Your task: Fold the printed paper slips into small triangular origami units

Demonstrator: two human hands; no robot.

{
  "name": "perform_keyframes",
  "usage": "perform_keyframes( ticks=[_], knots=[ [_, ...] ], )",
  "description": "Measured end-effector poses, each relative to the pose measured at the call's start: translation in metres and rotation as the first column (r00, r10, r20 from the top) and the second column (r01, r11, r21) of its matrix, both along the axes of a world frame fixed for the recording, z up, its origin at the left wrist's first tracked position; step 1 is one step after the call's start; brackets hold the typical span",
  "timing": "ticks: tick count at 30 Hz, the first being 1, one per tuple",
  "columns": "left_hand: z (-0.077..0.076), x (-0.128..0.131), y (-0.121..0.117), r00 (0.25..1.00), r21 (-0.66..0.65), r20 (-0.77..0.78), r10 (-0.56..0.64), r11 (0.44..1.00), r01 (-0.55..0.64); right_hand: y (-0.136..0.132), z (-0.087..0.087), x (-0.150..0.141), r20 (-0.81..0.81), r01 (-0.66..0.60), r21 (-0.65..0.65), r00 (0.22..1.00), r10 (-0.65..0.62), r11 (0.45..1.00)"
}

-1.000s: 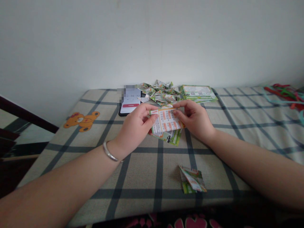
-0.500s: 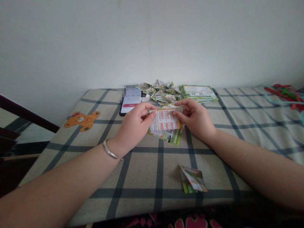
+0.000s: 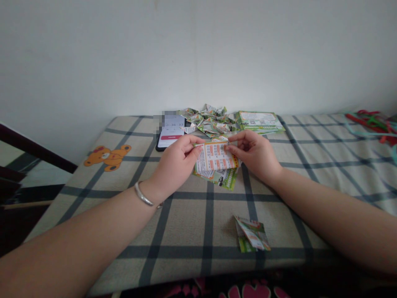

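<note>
Between my two hands is a printed paper leaflet (image 3: pixel 215 158), white and orange with rows of small text. My left hand (image 3: pixel 180 159) pinches its left upper corner between thumb and fingers. At its right upper corner, my right hand (image 3: pixel 252 153) pinches the sheet the same way. Just under the leaflet lies another green printed sheet (image 3: pixel 228 180), partly covered by it; I cannot tell whether the two are joined. Nearer to me, a folded paper piece (image 3: pixel 252 235) rests on the checked tablecloth (image 3: pixel 182 244).
Behind my hands lies a heap of folded paper pieces (image 3: pixel 214 120), with a phone (image 3: pixel 170 134) showing a timer on its left. A stack of flat leaflets (image 3: pixel 262 121) sits to the right. Red and green cords (image 3: pixel 372 126) lie far right. A wall (image 3: pixel 198 58) stands behind the table.
Both hands have stayed almost in place, still pinching the leaflet. The left hand has shifted very slightly, and the leaflet's angle has changed a little.
</note>
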State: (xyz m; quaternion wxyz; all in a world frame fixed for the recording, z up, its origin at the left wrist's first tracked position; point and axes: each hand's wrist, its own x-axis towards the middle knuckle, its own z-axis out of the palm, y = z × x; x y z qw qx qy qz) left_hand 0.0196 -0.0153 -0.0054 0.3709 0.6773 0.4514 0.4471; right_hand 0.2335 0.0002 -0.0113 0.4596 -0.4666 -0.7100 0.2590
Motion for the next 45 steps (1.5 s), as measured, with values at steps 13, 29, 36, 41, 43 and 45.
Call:
perform_keyframes(
  ticks=[13,29,36,41,43,45],
  knots=[
    [-0.002,-0.014,0.015,0.748,0.471,-0.619,0.24,0.876,0.108,0.003,0.004,0.005,0.368,0.05,0.001,0.928,-0.047,0.999],
    [-0.003,-0.016,0.018,0.577,0.502,-0.775,0.257,0.805,0.316,0.007,0.007,0.006,0.562,0.056,-0.041,0.827,-0.023,0.998],
    [0.001,-0.013,0.009,0.492,0.512,-0.796,0.354,0.827,0.232,0.008,0.01,0.006,0.585,0.052,-0.056,0.811,-0.01,0.997],
    [0.005,-0.011,0.004,0.463,0.501,-0.81,0.361,0.836,0.225,0.008,0.01,0.007,0.59,0.054,-0.071,0.808,-0.002,0.996],
    [0.005,-0.01,0.006,0.463,0.494,-0.815,0.348,0.835,0.242,0.008,0.009,0.007,0.591,0.05,-0.063,0.807,-0.003,0.997],
    [0.004,-0.01,0.009,0.465,0.486,-0.824,0.324,0.827,0.284,0.008,0.009,0.007,0.586,0.048,-0.062,0.81,-0.002,0.997]
  ],
)
